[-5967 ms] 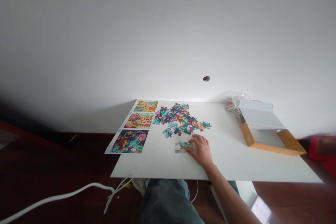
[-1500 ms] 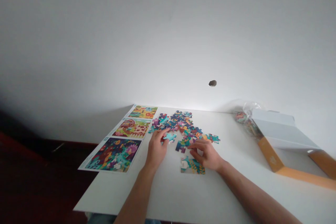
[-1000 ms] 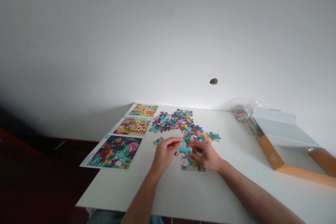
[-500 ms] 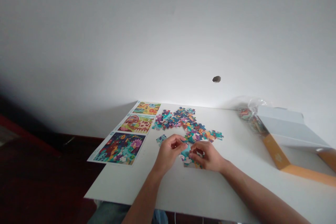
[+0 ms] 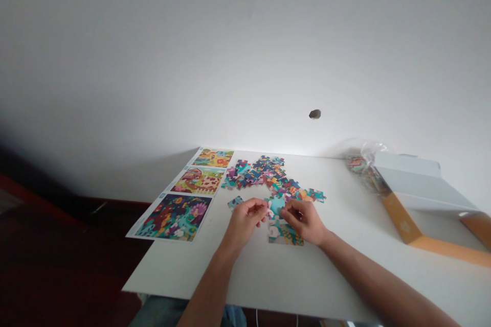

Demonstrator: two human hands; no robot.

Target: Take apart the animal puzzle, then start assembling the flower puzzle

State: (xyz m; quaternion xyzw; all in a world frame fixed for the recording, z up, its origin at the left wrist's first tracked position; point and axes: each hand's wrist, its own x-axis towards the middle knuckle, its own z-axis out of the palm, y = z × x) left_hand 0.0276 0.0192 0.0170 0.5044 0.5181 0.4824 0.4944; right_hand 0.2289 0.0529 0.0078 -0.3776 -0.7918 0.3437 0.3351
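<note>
Just above the white table, a teal jigsaw puzzle piece (image 5: 276, 206) with a white patch at its left side lies between my hands. My left hand (image 5: 245, 218) is closed, thumb and forefinger pinching the left edge of that piece. My right hand (image 5: 306, 220) grips its right edge, fingers curled. Directly below sits a small joined section of puzzle (image 5: 284, 234) in teal, white and yellow, partly covered by my right fingers. Behind my hands spreads a heap of loose puzzle pieces (image 5: 264, 172). A separate blue-patterned piece (image 5: 235, 202) lies beside my left hand.
A printed sheet with three pictures (image 5: 192, 194) lies at the table's left, overhanging its edge. To the right stand an open orange-and-white box (image 5: 406, 227) and a clear plastic bag of pieces (image 5: 370, 166). The wall (image 5: 245, 61) borders the table's back.
My hands have moved slightly apart, showing more of the teal piece and uncovering more of the joined section below. My right hand has shifted a little right. The camera view has shifted slightly.
</note>
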